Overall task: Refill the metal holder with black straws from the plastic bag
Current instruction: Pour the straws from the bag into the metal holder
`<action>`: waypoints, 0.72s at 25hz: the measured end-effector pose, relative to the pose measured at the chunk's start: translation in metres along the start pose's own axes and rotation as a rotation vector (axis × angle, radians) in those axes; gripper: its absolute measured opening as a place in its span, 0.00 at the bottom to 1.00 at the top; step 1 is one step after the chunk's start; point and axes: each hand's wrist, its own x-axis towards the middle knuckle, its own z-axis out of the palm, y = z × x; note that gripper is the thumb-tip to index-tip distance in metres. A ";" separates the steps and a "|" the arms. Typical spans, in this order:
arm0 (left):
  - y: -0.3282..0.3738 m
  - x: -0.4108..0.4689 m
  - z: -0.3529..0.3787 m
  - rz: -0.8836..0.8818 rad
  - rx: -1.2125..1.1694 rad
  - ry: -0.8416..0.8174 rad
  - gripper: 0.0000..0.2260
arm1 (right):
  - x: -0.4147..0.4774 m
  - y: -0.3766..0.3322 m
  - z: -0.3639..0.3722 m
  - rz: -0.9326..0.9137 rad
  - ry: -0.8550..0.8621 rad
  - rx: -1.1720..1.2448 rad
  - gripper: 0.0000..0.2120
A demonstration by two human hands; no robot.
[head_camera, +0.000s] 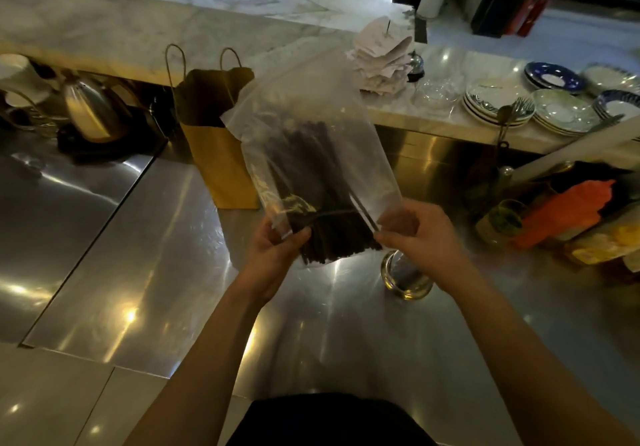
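left hand [277,241] fingers closed on the bag mouth and straw ends | plastic bag [311,126] held up over the counter, thin, soft, slippery | black straws [329,234] stick out below, light, loose, better gripped as a bundle | right hand [412,234] pinches the other bag edge | metal holder [403,277] stands just under it

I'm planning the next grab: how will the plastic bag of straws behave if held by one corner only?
The bag looks thin and floppy, so it would probably sag. The straws already stick out of its open end between the left hand and right hand, so they could slide out. Probably light.
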 end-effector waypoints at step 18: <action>-0.007 0.000 0.002 -0.206 -0.025 -0.116 0.24 | -0.003 -0.021 -0.010 -0.017 -0.201 -0.195 0.06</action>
